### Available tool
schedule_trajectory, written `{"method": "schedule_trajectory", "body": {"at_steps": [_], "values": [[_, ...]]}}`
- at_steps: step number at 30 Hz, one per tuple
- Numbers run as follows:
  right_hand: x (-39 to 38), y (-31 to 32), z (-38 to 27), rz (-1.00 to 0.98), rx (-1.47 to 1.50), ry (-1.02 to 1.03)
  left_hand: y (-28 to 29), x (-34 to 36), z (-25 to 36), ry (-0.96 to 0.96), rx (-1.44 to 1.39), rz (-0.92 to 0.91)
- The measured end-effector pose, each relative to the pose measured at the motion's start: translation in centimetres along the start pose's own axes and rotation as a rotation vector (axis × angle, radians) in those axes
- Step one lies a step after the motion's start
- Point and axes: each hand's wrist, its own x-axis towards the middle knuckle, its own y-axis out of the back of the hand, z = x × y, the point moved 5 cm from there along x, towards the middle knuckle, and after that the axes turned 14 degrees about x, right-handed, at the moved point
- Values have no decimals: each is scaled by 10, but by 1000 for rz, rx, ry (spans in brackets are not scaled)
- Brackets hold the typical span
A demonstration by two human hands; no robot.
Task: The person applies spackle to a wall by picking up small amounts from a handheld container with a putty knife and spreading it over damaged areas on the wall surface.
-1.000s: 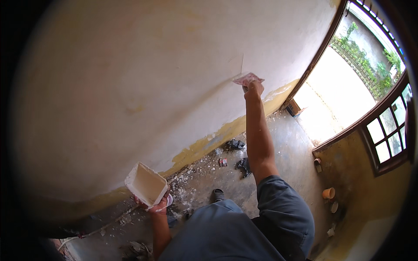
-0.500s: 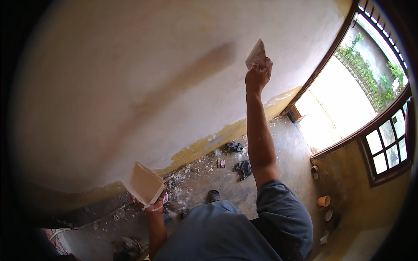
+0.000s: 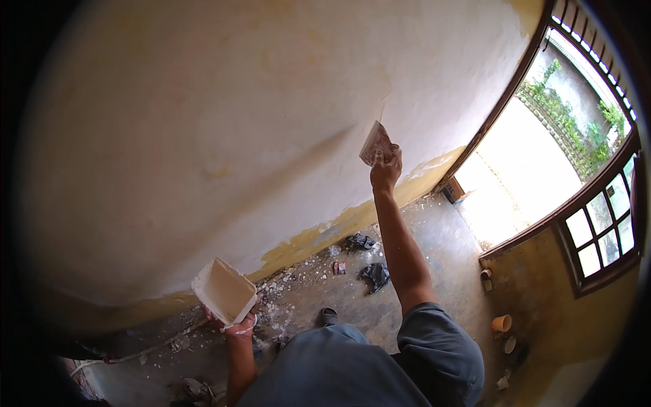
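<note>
My right hand (image 3: pixel 385 165), at the end of a stretched arm, grips a flat putty knife (image 3: pixel 374 140) with a broad blade. The blade lies at the whitish plastered wall (image 3: pixel 285 88); whether its whole edge touches I cannot tell. Low on the left, my left hand (image 3: pixel 237 327) holds up a pale, square-mouthed tub (image 3: pixel 230 293) from beneath, its fingers wrapped round the base. Cream-coloured paste coats the tub's inside and rim. White smears show on the left hand.
Along the wall's foot runs bare yellow paint (image 3: pixel 298 247). Black plastic bags (image 3: pixel 375 275), a small red packet (image 3: pixel 339 268) and white crumbs litter the floor. To the right stand a bright doorway (image 3: pixel 515 169), a paned window (image 3: pixel 603 224) and an orange pot (image 3: pixel 501 323).
My right hand has come down the wall and slightly left with the putty knife. The left hand has turned the tub a little, still holding it in nearly the same place.
</note>
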Motion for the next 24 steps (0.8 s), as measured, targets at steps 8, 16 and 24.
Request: {"method": "schedule_trajectory", "body": {"at_steps": [8,16,24], "values": [[37,-1,100,349,625,-750,5,-8,4,-47,46,23],[69,-84,-59,180,94,-382,8,-10,11,-150,13,43],[-21,-122,-163,-239,26,378,10,-9,12,-177,98,71]]}}
